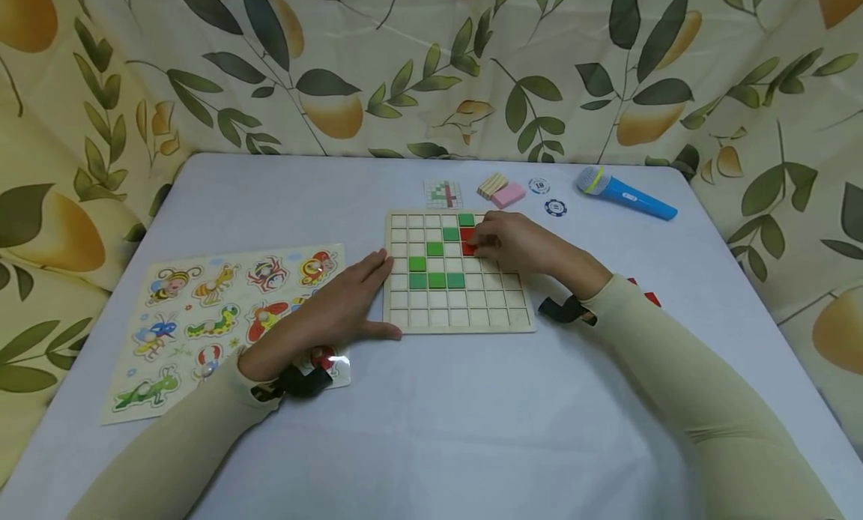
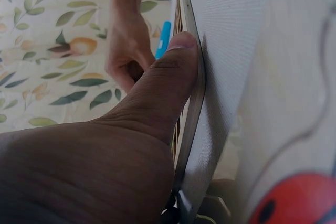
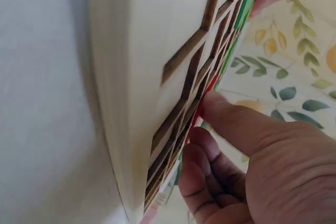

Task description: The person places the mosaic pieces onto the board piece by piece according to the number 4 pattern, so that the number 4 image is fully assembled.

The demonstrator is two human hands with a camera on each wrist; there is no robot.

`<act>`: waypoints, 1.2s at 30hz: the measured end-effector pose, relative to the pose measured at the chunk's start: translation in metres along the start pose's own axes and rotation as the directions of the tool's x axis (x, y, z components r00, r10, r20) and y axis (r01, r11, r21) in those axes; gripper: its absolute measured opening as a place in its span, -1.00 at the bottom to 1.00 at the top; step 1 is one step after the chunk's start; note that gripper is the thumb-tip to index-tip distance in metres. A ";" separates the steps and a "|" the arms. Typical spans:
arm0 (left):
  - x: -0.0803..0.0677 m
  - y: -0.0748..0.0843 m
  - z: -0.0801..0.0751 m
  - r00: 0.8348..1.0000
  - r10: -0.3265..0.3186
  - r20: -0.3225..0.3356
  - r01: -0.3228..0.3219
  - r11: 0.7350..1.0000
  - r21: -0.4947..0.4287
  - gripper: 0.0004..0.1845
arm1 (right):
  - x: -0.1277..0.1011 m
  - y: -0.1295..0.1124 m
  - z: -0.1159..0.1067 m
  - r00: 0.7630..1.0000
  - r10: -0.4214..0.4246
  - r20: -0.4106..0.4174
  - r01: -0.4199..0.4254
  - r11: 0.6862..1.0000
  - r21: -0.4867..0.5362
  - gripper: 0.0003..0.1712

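A wooden grid board (image 1: 465, 321) lies flat mid-table, with several green tiles (image 1: 437, 280) in its cells. Over its upper right part, my right hand (image 1: 515, 239) pinches a red tile (image 1: 467, 246) at the cells. Another red tile (image 1: 467, 233) is directly above that one. Thumb and fingers (image 3: 223, 114) meet the red at the board surface in the right wrist view; the rest of the tile is hidden. My left hand (image 1: 344, 303) rests along the board's left edge, fingers straight, its thumb (image 2: 168, 74) against the wooden rim.
At left lies an insect picture board (image 1: 229, 280), partly under my left arm. Behind the grid are a small pattern card (image 1: 443, 194), a striped block (image 1: 492, 185), a pink block (image 1: 509, 195), two round chips (image 1: 556, 207) and a blue microphone (image 1: 630, 195). Red tiles (image 1: 651, 298) show beyond my right forearm.
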State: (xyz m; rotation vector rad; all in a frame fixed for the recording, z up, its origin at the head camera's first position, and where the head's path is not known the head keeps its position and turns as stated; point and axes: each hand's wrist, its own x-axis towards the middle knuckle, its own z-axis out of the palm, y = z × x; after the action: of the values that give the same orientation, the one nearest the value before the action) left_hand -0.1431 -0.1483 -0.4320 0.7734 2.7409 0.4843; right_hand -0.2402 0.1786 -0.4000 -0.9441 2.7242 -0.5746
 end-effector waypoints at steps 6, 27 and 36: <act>-0.001 0.000 -0.001 1.000 0.011 -0.012 -0.011 1.000 0.004 0.34 | -0.034 -0.003 -0.012 0.989 0.016 -0.148 -0.024 0.998 -0.052 -0.64; -0.002 0.006 0.004 1.000 -0.026 0.009 0.026 0.999 -0.019 0.34 | -0.248 0.040 0.021 0.773 0.399 -0.493 -0.363 0.916 0.172 -0.67; -0.001 0.007 0.000 1.000 -0.021 0.000 0.021 1.000 0.011 0.33 | -0.246 0.041 0.034 0.835 0.409 -0.369 -0.407 0.909 0.087 -0.48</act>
State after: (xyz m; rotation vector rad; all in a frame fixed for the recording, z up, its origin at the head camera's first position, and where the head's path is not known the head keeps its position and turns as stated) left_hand -0.1390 -0.1436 -0.4290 0.7460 2.7507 0.4648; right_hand -0.0613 0.3529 -0.4330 -0.2317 3.1265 -0.7376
